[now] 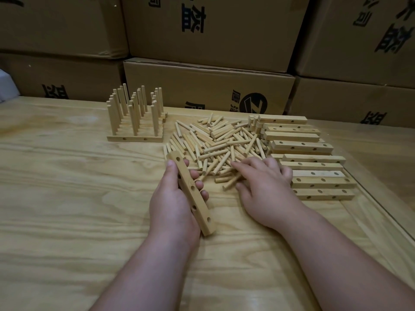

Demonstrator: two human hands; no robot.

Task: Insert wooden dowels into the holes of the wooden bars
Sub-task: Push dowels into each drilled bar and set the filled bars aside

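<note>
My left hand (pixel 174 198) grips a wooden bar (pixel 190 194) with several empty holes, held lengthwise just above the table, thumb on one side and fingers curled round the other. My right hand (pixel 262 185) lies palm down on the near edge of a loose pile of wooden dowels (pixel 220 144), fingers spread over them; whether it holds a dowel is hidden. Right of the pile lies a stack of bare bars (pixel 310 167) with holes facing me. At the back left stand bars fitted with upright dowels (pixel 135 115).
The wooden table (pixel 67 187) spreads wide to the left and front. Its right edge (pixel 381 212) runs diagonally near the bar stack. Stacked cardboard boxes (pixel 208 86) form a wall right behind the work area.
</note>
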